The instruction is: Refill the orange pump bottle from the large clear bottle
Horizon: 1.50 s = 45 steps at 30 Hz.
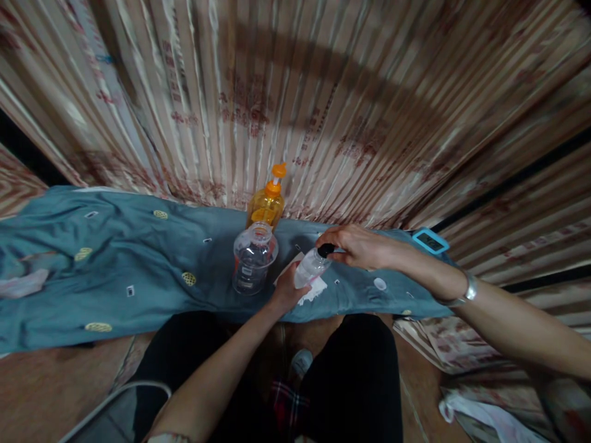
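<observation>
My left hand [287,288] is wrapped round the base of a small clear bottle [310,268] tilted over the blue cloth [138,271]. My right hand [355,246] pinches the bottle's black cap [326,250] at its upper end. A white tissue [314,289] lies under the bottle. Just left stands a wide clear plastic jar [253,258] with an open mouth. Behind the jar is an orange pump bottle [268,203].
A striped curtain [323,111] hangs close behind the cloth-covered surface. A turquoise-framed device [430,241] lies at the cloth's right end, with a white cap [379,283] near it. My dark-trousered legs [351,381] are below; a white cloth [480,418] lies on the floor at right.
</observation>
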{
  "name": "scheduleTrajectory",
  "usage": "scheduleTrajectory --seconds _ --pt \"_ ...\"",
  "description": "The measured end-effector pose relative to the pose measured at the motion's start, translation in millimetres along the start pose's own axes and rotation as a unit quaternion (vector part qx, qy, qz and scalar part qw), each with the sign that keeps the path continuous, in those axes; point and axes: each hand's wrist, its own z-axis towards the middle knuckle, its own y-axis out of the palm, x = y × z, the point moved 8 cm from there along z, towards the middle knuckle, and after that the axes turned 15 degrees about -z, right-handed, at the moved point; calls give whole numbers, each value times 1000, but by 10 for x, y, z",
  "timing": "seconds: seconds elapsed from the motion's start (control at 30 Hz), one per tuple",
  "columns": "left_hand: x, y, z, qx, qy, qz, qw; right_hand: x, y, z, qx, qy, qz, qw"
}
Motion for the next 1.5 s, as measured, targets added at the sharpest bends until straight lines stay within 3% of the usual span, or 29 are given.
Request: scheduleTrajectory --seconds 0.27,0.43,0.6,0.77,0.93,1.1,1.27,1.5 --pt "-25 -8 4 9 10 6 1000 33 -1 -9 -7 71 -71 995" --pt "-4 -5 0 2 7 3 1000 -60 -30 14 4 40 -68 997" --pt "-15 -13 1 6 9 9 1000 -48 -20 18 -13 72 -87 994" --pt "-26 -7 -1 6 5 4 1000 -84 -43 8 -3 42 -63 997" --pt "-12 -7 -1 6 5 6 1000 -18 -13 18 -23 85 -93 992" --pt "-6 -11 -8 3 15 -5 1000 -94 -59 15 -9 51 -74 996" --pt "-2 -6 -8 5 18 3 1000 -53 -50 -11 -18 84 -90 992" --pt "17 -11 -4 5 20 4 1000 -71 -31 -22 -14 69 -79 994"
